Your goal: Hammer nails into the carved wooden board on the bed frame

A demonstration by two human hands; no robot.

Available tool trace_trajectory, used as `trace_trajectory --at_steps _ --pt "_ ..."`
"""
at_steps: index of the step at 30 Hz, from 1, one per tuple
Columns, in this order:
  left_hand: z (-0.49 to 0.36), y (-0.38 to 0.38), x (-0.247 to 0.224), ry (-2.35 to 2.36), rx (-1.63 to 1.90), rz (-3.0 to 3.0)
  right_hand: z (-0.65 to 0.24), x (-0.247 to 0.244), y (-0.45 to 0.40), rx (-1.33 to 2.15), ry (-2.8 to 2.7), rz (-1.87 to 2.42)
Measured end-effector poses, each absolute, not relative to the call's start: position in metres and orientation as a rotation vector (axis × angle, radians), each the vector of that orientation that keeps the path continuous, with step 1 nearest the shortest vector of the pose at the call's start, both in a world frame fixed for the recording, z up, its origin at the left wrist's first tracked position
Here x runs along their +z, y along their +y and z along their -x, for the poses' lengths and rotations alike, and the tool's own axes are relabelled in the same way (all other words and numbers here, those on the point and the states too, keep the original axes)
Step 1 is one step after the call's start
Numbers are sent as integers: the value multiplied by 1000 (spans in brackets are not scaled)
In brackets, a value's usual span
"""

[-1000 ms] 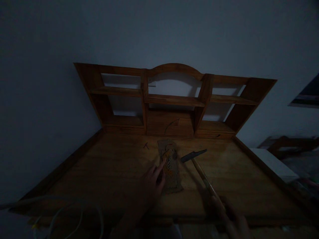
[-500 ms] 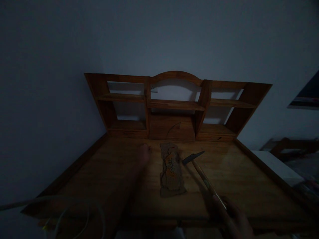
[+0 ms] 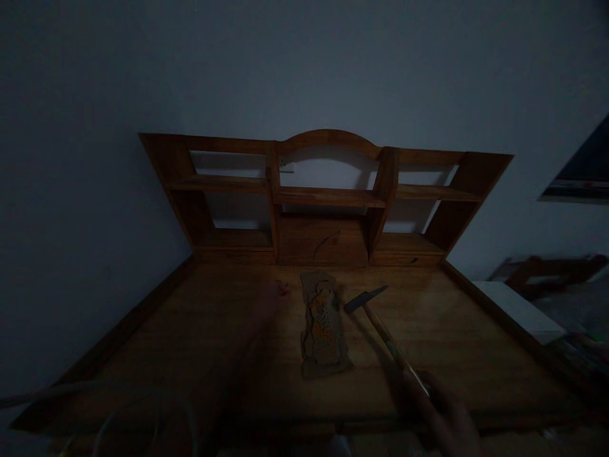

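Hammer head [image 3: 364,299]: dark metal, matt. Hammer handle [image 3: 389,341]: wood, smooth, with a slight sheen. Brown slab [image 3: 326,327]: rough and ridged, matt, pitted at the middle; not identifiable by material in the dim light. Worktop [image 3: 451,336]: wood, smooth, with visible grain, faintly glossy. Shelf unit [image 3: 328,197]: wood, smooth, low sheen. Wall [image 3: 304,63]: smooth, matt.

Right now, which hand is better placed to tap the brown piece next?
Likely the right hand: it holds the hammer, whose head is close beside the brown piece. The left hand is off to its left.
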State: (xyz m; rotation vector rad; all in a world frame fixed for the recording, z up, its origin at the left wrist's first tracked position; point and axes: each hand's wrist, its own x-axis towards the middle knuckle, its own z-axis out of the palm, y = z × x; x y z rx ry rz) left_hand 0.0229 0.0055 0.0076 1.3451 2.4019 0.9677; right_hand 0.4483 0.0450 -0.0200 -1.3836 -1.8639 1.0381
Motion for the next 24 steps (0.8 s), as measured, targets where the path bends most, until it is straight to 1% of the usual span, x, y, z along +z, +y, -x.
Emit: trace_trajectory --at_steps 2,5,7,9,15,24 --pt "-40 -6 7 2333 1060 -1369 -448 -21 46 1055 -1864 1391" --pt "-79 -28 1 2029 1405 -1373 -444 -19 44 1113 -1835 1421" --pt "-107 -39 -4 1911 1531 -1256 -439 -15 41 1105 -1768 1432" --pt "-129 -46 -7 1889 1602 -1160 -435 -11 38 1077 -1703 1427" --pt "-153 -48 -14 1914 1665 -1125 -432 -9 37 1166 -1621 1433" --pt "-157 -43 -33 2033 1564 -1204 -435 -12 40 1154 -1709 1450"
